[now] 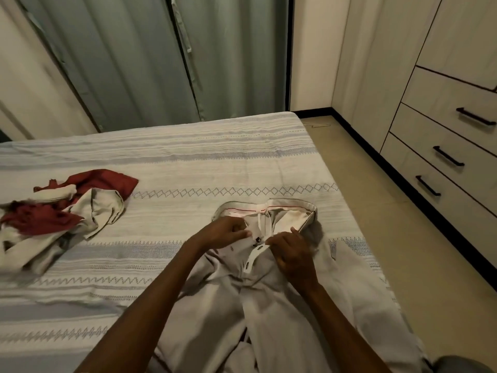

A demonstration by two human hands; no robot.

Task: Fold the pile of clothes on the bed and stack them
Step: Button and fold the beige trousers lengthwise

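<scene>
Clothes in a red-and-cream pile (57, 208) lie crumpled at the left of the striped bed (188, 162), well apart from the beige trousers (258, 286) spread at its near right. The left hand (228, 232) and right hand (293, 254) each pinch the trousers' open waistband beside the buttons. Cream drawers (446, 146) stand at the far right.
</scene>
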